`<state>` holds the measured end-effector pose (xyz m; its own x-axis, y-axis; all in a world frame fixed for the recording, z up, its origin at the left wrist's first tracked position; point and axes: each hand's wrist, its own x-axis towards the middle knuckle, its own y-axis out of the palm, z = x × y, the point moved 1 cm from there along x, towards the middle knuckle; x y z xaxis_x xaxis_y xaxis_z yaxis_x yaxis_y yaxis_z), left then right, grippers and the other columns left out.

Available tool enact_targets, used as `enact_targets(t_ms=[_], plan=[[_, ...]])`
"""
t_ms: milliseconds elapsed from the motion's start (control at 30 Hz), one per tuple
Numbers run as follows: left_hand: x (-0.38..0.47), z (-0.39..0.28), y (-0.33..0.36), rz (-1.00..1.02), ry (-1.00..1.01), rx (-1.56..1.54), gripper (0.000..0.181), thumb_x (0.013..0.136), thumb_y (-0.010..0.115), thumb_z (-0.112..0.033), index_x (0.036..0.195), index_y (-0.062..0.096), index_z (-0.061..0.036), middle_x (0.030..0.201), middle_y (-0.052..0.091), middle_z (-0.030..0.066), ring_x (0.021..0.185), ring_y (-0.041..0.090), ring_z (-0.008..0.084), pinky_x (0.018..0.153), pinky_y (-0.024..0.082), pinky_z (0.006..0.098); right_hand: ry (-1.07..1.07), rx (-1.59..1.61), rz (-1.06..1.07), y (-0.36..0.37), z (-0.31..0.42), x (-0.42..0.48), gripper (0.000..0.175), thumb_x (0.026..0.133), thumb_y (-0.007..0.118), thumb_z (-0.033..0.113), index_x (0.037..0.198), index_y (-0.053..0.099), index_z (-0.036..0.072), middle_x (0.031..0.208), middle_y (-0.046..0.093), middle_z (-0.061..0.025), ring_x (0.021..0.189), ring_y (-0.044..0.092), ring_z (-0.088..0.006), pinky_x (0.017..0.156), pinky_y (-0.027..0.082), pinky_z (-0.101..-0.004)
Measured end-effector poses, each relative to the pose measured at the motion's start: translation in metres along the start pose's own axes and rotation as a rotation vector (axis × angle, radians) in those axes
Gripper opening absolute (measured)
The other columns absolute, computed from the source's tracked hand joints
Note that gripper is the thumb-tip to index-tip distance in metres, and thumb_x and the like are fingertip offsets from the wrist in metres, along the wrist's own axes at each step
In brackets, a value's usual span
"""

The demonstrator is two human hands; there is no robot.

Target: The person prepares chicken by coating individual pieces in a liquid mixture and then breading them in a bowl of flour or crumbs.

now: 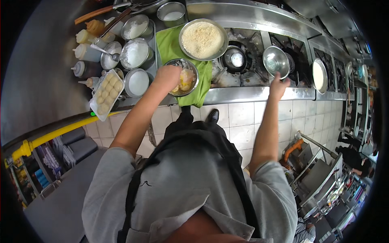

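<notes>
My left hand reaches over the rim of a steel bowl. Inside lies a pale, raw-looking food with yellow egg-like liquid. My fingertips are hidden by the hand itself, so I cannot tell whether they grip anything. Out to the right, my right hand grips the rim of a small steel bowl, tilted above a stove burner; a little clear liquid seems to be in it. Beneath the left bowl spreads a green cloth, which also lies under a wide bowl of breadcrumbs.
Left of the cloth stand containers of white powder, squeeze bottles and a tray of pale dough-like balls. Burners line the right side, where a pan with white contents sits. Another person is far right.
</notes>
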<state>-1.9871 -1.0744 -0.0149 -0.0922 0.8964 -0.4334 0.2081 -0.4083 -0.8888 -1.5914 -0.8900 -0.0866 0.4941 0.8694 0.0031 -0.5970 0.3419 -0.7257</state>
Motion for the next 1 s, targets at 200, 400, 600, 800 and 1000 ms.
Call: enact_targets(t_ms=[200,400,600,800,1000], plan=[[0.001,0.002,0.034,-0.313,0.184,-0.060,0.027,0.082,0.063,-0.013,0.109,0.066,-0.0121,0.107,0.063,0.0173,0.104,0.063,0.0340,0.086,0.051,0.0477,0.074,0.064,0.241,0.015,-0.026,0.068,0.050,0.079,0.063,0.028,0.118,0.053,-0.003,0.096,0.067,-0.0196,0.077,0.063,-0.0288,0.066,0.046,-0.0369],[0.001,-0.004,-0.008,-0.069,-0.058,-0.083,0.033,0.079,0.067,-0.013,0.111,0.060,-0.0049,0.110,0.066,0.0208,0.101,0.066,0.0367,0.080,0.054,0.0474,-0.112,-0.308,0.058,-0.037,-0.043,0.055,0.064,0.086,0.064,0.055,0.123,0.060,0.003,0.107,0.071,-0.0203,0.101,0.067,-0.0368,0.086,0.051,-0.0431],[-0.017,0.016,0.041,-0.255,0.090,-0.111,0.050,0.074,0.070,-0.008,0.122,0.055,-0.0068,0.109,0.064,0.0198,0.101,0.064,0.0416,0.085,0.053,0.0480,-0.277,-0.038,0.528,-0.043,0.004,-0.061,0.034,0.093,0.065,0.038,0.119,0.065,0.015,0.086,0.070,-0.0048,0.079,0.065,-0.0180,0.073,0.050,-0.0343],[-0.004,0.010,0.009,-0.118,-0.072,-0.132,0.047,0.077,0.069,-0.015,0.122,0.059,-0.0120,0.103,0.070,0.0169,0.097,0.066,0.0364,0.082,0.052,0.0484,-0.464,-0.004,0.592,0.031,0.095,-0.142,0.044,0.089,0.065,0.039,0.122,0.062,0.009,0.090,0.072,-0.0165,0.088,0.069,-0.0368,0.078,0.052,-0.0449],[-0.021,-0.006,0.008,-0.458,-0.005,-0.093,0.042,0.078,0.069,-0.016,0.118,0.058,-0.0081,0.100,0.069,0.0178,0.096,0.067,0.0374,0.081,0.053,0.0456,-0.402,-0.046,0.636,0.149,0.127,-0.099,0.070,0.086,0.062,0.049,0.132,0.049,-0.003,0.114,0.064,-0.0323,0.110,0.062,-0.0443,0.095,0.048,-0.0480]])
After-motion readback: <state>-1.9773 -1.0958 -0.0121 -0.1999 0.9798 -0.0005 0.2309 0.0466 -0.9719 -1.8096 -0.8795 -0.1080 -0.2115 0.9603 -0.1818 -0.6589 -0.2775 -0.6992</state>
